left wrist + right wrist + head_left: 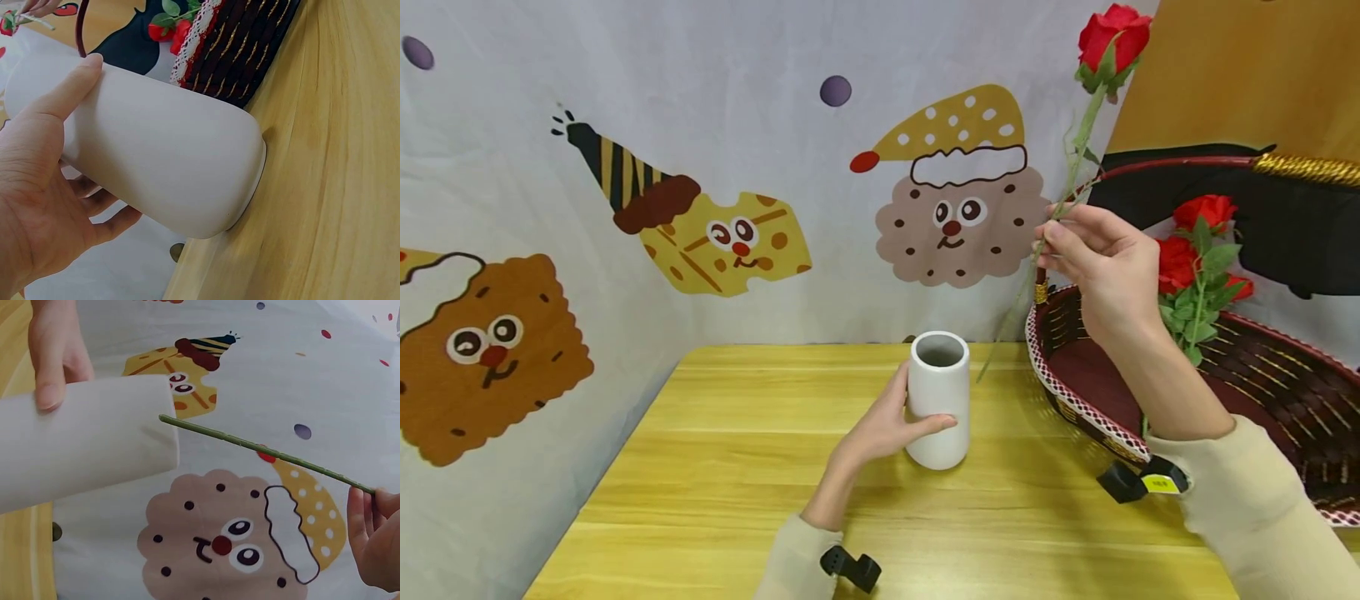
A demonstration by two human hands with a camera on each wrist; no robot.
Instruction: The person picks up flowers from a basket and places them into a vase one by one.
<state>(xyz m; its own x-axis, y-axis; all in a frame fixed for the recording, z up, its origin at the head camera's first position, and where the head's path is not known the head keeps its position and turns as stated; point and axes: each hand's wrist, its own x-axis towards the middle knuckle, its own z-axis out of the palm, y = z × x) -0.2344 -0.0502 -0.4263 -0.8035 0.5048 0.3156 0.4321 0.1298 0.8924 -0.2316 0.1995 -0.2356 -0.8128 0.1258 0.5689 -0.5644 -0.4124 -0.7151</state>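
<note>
A white vase (938, 417) is being held upright on the counter (737, 467), near its back edge, by the left hand (891, 425), the fingers being curled round its side. A red rose (1087, 123) is being pinched by its stem (269, 450) in the right hand's (1105, 267) fingers, its lower end outside the vase. More roses (1180, 265) are being held in a woven basket (244, 50) at the counter's right.

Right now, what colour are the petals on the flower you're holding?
Red petals, seen best in the head view.
</note>
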